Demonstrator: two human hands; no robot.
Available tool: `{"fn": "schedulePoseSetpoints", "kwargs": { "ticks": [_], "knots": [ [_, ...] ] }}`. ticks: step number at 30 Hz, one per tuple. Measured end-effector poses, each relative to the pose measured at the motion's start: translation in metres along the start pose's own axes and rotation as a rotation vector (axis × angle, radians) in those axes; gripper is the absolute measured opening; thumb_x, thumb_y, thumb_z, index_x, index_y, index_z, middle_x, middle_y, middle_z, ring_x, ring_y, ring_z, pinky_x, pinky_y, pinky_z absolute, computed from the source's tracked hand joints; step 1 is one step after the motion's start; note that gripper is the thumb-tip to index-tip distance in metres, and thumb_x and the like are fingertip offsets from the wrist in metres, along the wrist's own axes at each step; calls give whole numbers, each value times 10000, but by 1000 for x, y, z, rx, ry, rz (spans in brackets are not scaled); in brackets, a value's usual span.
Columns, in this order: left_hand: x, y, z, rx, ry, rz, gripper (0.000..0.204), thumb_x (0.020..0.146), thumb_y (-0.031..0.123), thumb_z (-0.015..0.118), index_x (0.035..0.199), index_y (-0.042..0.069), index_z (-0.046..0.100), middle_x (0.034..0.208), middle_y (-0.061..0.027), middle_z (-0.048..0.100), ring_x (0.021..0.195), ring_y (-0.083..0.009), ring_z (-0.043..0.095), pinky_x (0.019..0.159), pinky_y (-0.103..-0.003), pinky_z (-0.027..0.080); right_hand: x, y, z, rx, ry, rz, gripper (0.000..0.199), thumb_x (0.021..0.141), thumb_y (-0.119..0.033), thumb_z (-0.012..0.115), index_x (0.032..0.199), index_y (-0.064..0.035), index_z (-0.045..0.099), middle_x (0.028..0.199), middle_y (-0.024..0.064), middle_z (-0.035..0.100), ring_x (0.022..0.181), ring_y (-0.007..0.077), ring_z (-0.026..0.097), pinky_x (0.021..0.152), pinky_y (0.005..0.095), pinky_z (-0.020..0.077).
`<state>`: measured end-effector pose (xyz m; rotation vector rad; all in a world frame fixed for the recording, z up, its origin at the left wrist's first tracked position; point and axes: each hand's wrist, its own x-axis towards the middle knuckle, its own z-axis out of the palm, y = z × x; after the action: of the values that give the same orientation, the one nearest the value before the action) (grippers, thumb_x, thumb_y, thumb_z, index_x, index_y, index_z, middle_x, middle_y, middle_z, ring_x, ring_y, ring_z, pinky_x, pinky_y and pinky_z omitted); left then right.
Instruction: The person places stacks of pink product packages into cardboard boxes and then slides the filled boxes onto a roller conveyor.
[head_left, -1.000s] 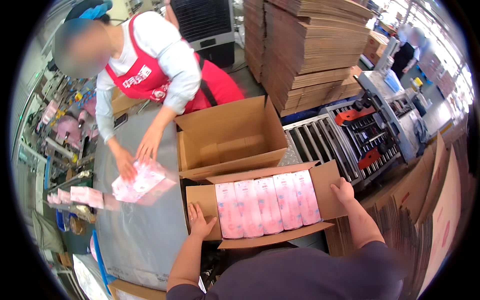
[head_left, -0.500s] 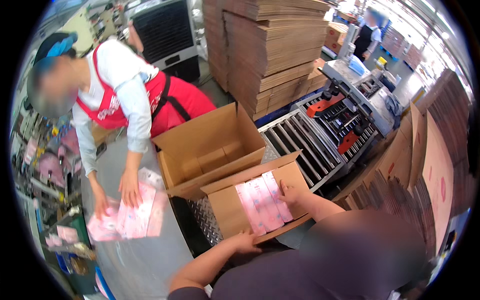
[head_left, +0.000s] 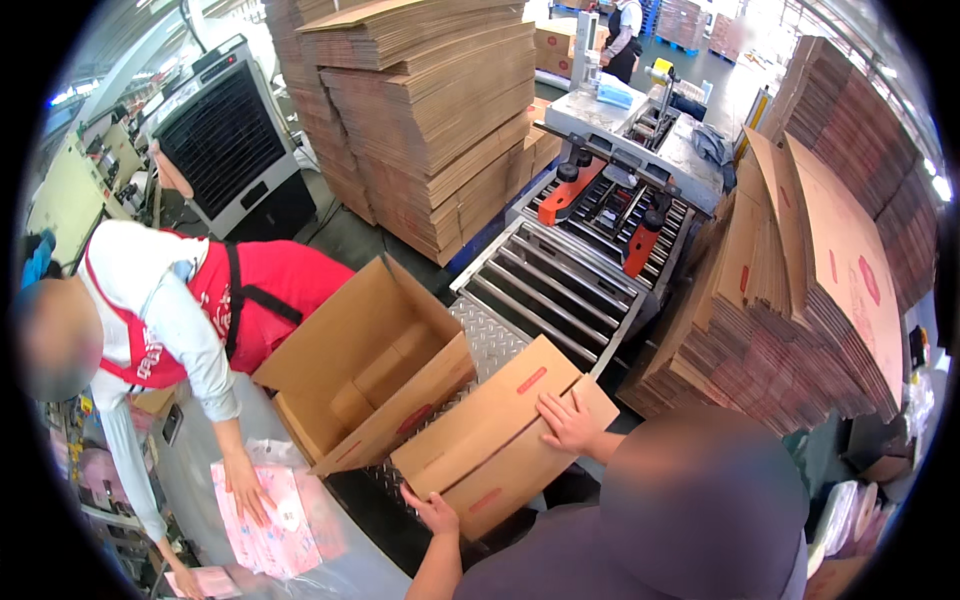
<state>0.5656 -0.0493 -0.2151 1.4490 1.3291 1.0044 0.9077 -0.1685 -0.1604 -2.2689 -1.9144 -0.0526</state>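
In front of me lies a brown cardboard box with its long top flaps folded down; a narrow seam shows between them, and whatever is inside is hidden. My right hand rests flat on top near the right end, fingers spread. At the near left corner, my left hand touches the box's edge with its fingers stretched apart. Just beyond to the left stands a larger open carton, tilted in view, with brown inner walls.
A co-worker in a red apron handles pink packets on the grey metal table at left. A roller conveyor leads to a machine with orange parts. Stacked flat cardboard stands behind, and more cardboard sheets at right.
The box flaps have been folded down over the pink packets. My right hand moved from the packets onto the closed top. The view has turned to the right.
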Motion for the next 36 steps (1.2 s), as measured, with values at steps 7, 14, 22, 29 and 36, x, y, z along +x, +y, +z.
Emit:
{"fn": "schedulePoseSetpoints", "kwargs": {
  "ticks": [7, 14, 22, 29, 36],
  "knots": [
    [-59, 6, 84, 70, 127, -282, 619, 1025, 195, 475, 1505, -28, 155, 1436, -283, 396, 1301, -363, 457, 1067, -431, 393, 74, 104, -10, 204, -243, -271, 605, 956, -423, 494, 1467, -117, 392, 1547, 88, 347, 1432, 243, 327, 1182, 577, 162],
    [8, 52, 314, -84, 171, -475, 679, 1013, 223, 502, 1513, -15, 109, 1467, -290, 353, 1313, -374, 439, 1089, -437, 373, 141, 164, -26, 53, -317, -10, 587, 977, -433, 444, 1513, -223, 327, 1600, 24, 250, 1487, 324, 182, 1119, 720, 140],
    [162, 147, 514, -151, -149, -200, 797, 999, 177, 496, 1542, 6, -62, 1525, -310, 272, 1366, -394, 393, 1125, -429, 330, 238, 332, -23, 29, -145, 359, 543, 987, -423, 418, 1505, -275, 348, 1592, 11, 272, 1480, 297, 198, 1101, 740, 144],
    [117, 156, 497, -7, -666, -68, 715, 1009, 237, 499, 1547, -9, 97, 1578, -267, 210, 1481, -330, 208, 1195, -368, 193, 255, 414, -29, 63, -89, 427, 559, 980, -422, 435, 1501, -236, 357, 1576, 35, 303, 1467, 309, 222, 1126, 687, 170],
    [-25, -44, 274, 130, -1124, -736, 607, 979, 429, 563, 1438, 48, 452, 1321, -139, 584, 1160, -270, 567, 951, -363, 469, 164, 329, -7, 139, 512, 508, 501, 892, -244, 616, 1330, -25, 508, 1347, 226, 514, 1248, 430, 464, 1069, 508, 380]
  ]
}}
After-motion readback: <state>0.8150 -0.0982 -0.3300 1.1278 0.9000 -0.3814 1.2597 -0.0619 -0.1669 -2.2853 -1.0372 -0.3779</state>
